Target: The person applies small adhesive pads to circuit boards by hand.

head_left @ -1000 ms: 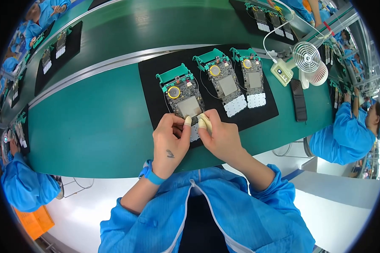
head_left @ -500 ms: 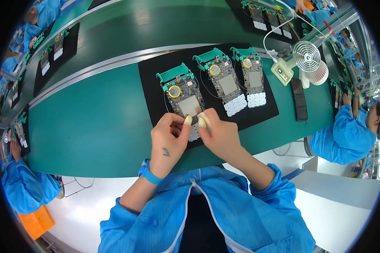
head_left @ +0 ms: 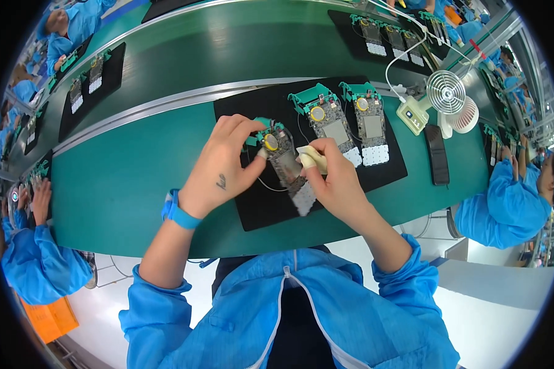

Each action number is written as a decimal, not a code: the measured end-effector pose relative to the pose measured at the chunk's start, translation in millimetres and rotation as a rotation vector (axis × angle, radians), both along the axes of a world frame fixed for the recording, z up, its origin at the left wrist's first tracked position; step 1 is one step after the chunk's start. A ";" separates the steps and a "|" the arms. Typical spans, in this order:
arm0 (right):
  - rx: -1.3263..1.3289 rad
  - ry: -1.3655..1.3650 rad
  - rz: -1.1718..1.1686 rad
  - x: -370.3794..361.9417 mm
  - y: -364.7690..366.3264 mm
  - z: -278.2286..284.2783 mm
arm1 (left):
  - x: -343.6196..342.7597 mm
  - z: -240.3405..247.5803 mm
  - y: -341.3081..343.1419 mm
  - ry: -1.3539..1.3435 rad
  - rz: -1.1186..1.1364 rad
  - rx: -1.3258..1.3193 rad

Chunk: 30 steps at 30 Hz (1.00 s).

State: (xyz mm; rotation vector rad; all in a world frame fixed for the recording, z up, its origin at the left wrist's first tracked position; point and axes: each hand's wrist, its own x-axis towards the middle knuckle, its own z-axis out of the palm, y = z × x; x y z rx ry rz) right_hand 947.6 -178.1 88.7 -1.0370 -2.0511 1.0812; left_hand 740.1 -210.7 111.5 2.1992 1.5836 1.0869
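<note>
One circuit board [head_left: 286,165] slants mid-frame over the black mat [head_left: 258,212]; the left hand [head_left: 223,165] clasps its upper end, probably to steady it, while the right hand [head_left: 340,183] pinches a pale pad [head_left: 317,158] closely, likely for control.

Factory: circuit boards [head_left: 336,129], blue-coated workers [head_left: 501,200]

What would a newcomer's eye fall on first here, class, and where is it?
Probably the left hand, mid-picture, gripping a circuit board by its green end, with the right hand close by, pinching a pale piece. Next come two similar boards on the black mat to the right, then a pale fan farther right.
</note>
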 end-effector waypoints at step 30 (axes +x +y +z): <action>-0.043 -0.058 0.259 -38.2 23.9 29.3 | 15.8 -25.5 -23.8 -0.350 0.207 -0.071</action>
